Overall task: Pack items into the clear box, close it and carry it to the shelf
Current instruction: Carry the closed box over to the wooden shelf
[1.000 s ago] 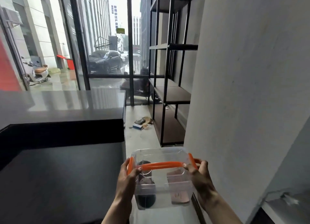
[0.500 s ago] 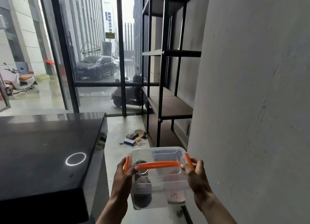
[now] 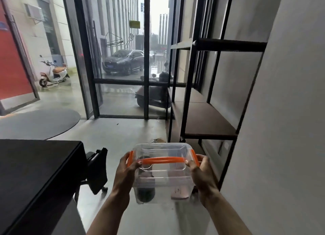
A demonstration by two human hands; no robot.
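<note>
- Left hand [image 3: 125,171] and right hand [image 3: 202,175] are each closed on one short end of the clear box [image 3: 162,171], thumbs on the lid, holding it level in mid-air at 6 o'clock of the view.
- The lid is on, its orange handle [image 3: 163,159] lying flat across the top; a dark round item [image 3: 146,193] and a pinkish flat item [image 3: 180,190] show through the wall. Packing and closing therefore look finished.
- Change: one second ago the tabletop [image 3: 35,178] filled the left half of the view and the shelf [image 3: 209,122] stood far off at 1 o'clock. Now the tabletop's corner lies at 9 o'clock and the shelf is near, just beyond the box. The carry is judged to be in its last part.
- Edges: the shelf's black front uprights stand at 12 and 1 o'clock of the box; the brown middle board is bare and open at the front.
- Room: bare floor [image 3: 126,136] ahead; a grey wall [image 3: 290,111] crowds the right arm at 3 o'clock; a black chair [image 3: 97,171] sits at 9 o'clock.
</note>
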